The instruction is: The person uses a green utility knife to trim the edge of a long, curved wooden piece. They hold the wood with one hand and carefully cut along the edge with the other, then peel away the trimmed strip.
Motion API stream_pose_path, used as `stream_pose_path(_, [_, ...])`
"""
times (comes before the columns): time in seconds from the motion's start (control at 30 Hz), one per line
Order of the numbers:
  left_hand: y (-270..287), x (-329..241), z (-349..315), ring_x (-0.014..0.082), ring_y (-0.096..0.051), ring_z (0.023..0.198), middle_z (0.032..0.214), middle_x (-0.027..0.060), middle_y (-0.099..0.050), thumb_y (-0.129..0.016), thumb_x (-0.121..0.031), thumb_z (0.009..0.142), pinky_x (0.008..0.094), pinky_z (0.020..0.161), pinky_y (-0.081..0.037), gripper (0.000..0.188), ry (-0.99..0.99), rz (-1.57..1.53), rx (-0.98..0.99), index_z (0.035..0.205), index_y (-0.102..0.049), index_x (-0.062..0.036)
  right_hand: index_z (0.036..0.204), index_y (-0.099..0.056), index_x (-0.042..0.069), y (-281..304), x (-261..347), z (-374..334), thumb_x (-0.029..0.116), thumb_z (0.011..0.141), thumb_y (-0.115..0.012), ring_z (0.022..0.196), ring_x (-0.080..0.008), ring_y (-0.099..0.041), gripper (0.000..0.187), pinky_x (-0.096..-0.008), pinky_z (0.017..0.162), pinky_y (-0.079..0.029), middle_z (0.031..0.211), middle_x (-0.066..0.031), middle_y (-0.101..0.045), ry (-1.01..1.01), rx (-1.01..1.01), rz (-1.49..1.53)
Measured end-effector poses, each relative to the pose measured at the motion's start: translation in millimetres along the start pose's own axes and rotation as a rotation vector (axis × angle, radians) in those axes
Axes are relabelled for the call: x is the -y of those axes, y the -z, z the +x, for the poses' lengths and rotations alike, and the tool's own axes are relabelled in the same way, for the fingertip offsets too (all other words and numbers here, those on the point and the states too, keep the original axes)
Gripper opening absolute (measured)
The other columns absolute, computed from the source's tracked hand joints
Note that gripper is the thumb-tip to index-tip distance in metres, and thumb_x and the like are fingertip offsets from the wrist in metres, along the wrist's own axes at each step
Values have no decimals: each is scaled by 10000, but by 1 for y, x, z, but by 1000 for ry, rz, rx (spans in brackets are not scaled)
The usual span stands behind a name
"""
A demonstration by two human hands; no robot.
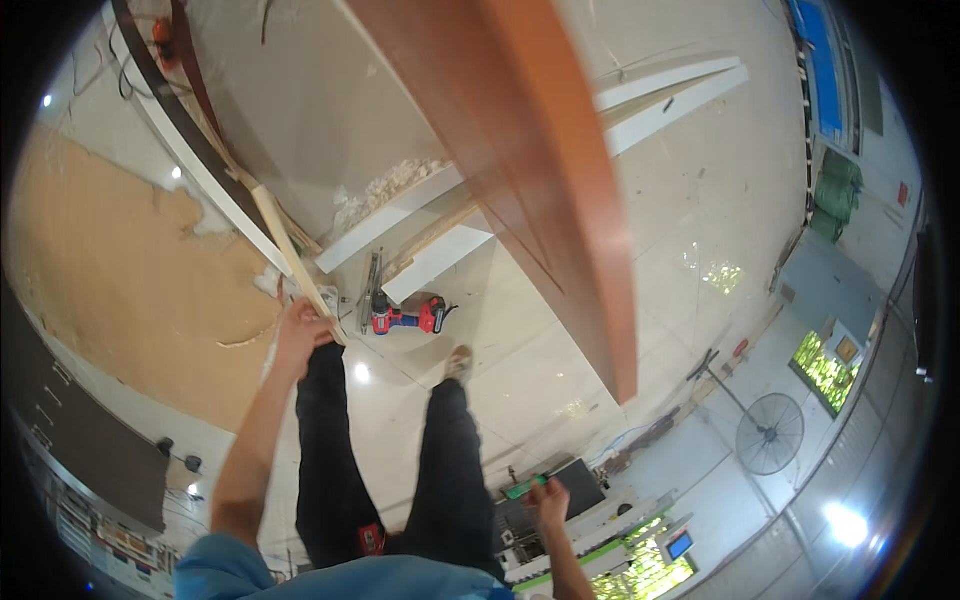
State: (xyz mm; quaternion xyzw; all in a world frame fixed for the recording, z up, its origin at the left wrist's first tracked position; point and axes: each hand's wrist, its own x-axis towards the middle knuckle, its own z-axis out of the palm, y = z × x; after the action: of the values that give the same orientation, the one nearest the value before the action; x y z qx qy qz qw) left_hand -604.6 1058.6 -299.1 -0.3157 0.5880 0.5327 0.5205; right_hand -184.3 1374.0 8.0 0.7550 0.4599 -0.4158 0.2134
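My left hand (303,328) is closed round the near end of a narrow pale wooden strip (283,236), which slants up and away to the left. The strip's far end lies near a long curved dark board with a white edge (190,160). Out to the right, my right hand (549,502) is closed on a small green object (524,488), whose exact kind is too small to tell. On the floor beyond my feet lies a red and blue cordless drill (405,316), beside thin metal pieces (371,290).
A large reddish-brown panel (540,170) rises across the middle. White-faced strips (440,262) lie beside and beyond it. Wood shavings (385,190) are heaped on the tiled floor. A tan sheet (120,270) covers the left side. A large fan (770,434) stands at the right.
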Motion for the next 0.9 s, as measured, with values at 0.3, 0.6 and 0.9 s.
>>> stream_pose_path(0.3, [-152,-89,-154,184,-709,1052,1073,20,-699,-718,-151,1044,350,958,-591,289,-301,-866,-192,1295,-613,-51,1199,-571,28,106,176,154,282,1098,-614,758,-194,-678,276,-372,725,-627,982,-115,-670,448,56,426])
stream_pose_path(0.6, [-391,-54,-270,169,-728,943,1074,64,-699,-760,-49,996,303,757,-621,400,-668,-289,-373,1308,-511,-28,1282,-612,56,191,320,172,268,1068,-678,662,-106,-578,308,-300,586,-512,784,-20,-584,763,242,-138])
stream_pose_path(0.9, [-471,-16,-233,167,-771,911,1093,106,-750,-577,-163,1125,298,760,-650,294,-394,-248,-98,1345,-550,29,1374,-596,64,104,296,94,234,953,-782,999,-418,-744,491,-461,844,-593,1192,-210,-737,1277,470,-376])
